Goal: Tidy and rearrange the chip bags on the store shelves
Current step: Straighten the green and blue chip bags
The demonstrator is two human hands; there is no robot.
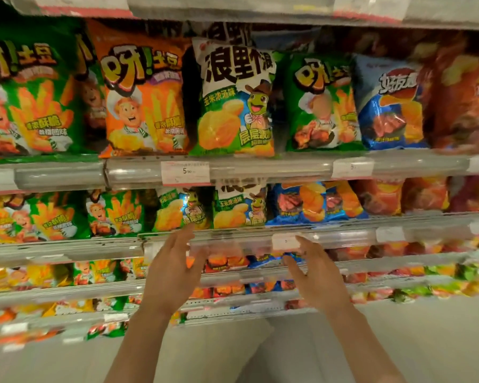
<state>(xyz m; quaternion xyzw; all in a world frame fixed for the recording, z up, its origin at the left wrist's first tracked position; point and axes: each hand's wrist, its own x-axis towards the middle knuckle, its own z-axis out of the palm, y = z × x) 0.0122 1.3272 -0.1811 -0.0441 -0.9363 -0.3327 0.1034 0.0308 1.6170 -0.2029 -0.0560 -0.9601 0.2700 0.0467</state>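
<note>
Both hands are reaching up empty, the left hand (174,269) and right hand (314,275) spread wide with fingers relaxed, apparently heading for the green turtle chip bags (239,208) on the second shelf (329,236), which likely need gripping and straightening next.

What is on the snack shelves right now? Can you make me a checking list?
Surface: shelf rail with a price tag.
Job's things: turtle bag upright between the orange fries bag and a green fries bag; blue bag further right.
Clutter: nothing seen.
Grips: left hand and right hand both open, holding nothing, raised before lower shelves.
Cables: nothing seen.
Surroundings: pale floor below.
</note>
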